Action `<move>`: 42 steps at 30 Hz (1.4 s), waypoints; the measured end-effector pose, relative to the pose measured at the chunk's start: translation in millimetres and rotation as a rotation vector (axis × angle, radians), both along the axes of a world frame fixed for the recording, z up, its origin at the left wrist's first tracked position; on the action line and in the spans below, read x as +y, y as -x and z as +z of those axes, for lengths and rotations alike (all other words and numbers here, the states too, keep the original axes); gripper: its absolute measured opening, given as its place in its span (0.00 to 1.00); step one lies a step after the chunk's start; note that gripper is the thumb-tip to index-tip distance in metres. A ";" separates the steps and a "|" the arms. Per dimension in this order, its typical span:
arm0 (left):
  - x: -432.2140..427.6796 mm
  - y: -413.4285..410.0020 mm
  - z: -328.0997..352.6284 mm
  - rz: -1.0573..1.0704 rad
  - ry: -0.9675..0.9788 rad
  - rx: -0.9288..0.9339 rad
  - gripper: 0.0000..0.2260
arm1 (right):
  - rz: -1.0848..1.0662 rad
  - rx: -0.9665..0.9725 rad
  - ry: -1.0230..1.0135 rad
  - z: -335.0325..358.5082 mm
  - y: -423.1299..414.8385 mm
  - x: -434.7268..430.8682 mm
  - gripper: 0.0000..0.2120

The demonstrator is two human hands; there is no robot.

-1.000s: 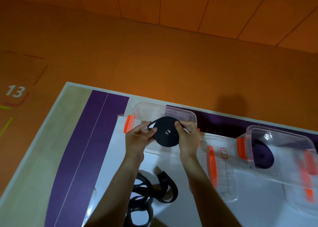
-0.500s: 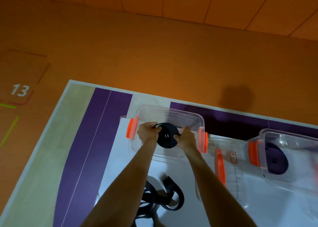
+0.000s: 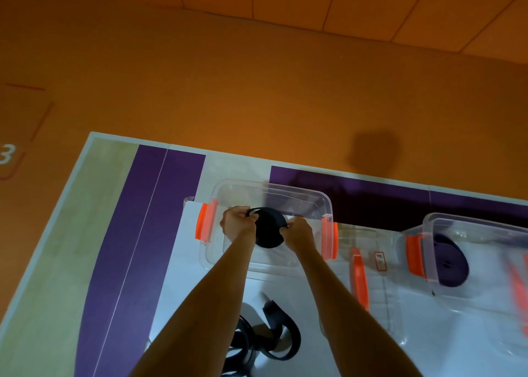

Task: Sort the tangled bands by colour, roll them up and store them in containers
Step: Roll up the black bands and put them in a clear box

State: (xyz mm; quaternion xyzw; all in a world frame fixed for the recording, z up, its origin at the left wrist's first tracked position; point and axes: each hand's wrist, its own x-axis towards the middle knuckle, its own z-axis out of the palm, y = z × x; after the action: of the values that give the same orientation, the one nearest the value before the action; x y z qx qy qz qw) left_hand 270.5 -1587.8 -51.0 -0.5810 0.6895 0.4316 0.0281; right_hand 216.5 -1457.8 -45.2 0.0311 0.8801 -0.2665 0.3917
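A rolled black band sits low inside a clear plastic container with orange clips. My left hand grips the roll's left edge and my right hand pinches its right edge, both reaching down into the container. A second clear container at the right holds a dark rolled band. Loose tangled black bands lie on the white table surface between my forearms, partly hidden by them.
A clear lid with an orange clip lies flat between the two containers. The table has purple strips and a wooden-looking left part; its far and left edges drop to an orange floor.
Both hands have carried the black roll forward and down from above the container's near rim into the container. The view has shifted with them.
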 end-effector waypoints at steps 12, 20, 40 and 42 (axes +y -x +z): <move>-10.4 -15.0 36.1 -0.453 0.172 -0.022 0.16 | 0.138 0.271 0.196 91.0 -42.9 20.8 0.18; 24.4 -122.7 124.6 -0.882 0.492 0.294 0.10 | 0.330 0.703 0.260 132.5 -132.6 97.9 0.10; 108.5 -360.3 27.9 -0.591 0.151 -0.381 0.32 | 0.025 0.302 0.189 27.0 -224.5 131.1 0.09; 108.9 -363.9 25.0 -0.510 0.152 -0.227 0.22 | -0.050 0.335 0.336 29.9 -232.0 140.8 0.08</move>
State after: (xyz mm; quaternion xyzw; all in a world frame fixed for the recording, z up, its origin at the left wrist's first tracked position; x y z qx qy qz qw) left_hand 634.4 -1478.9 -26.0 -0.4337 0.8362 0.2900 0.1689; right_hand 448.5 -1317.0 -15.2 -0.0574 0.8752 -0.4201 0.2331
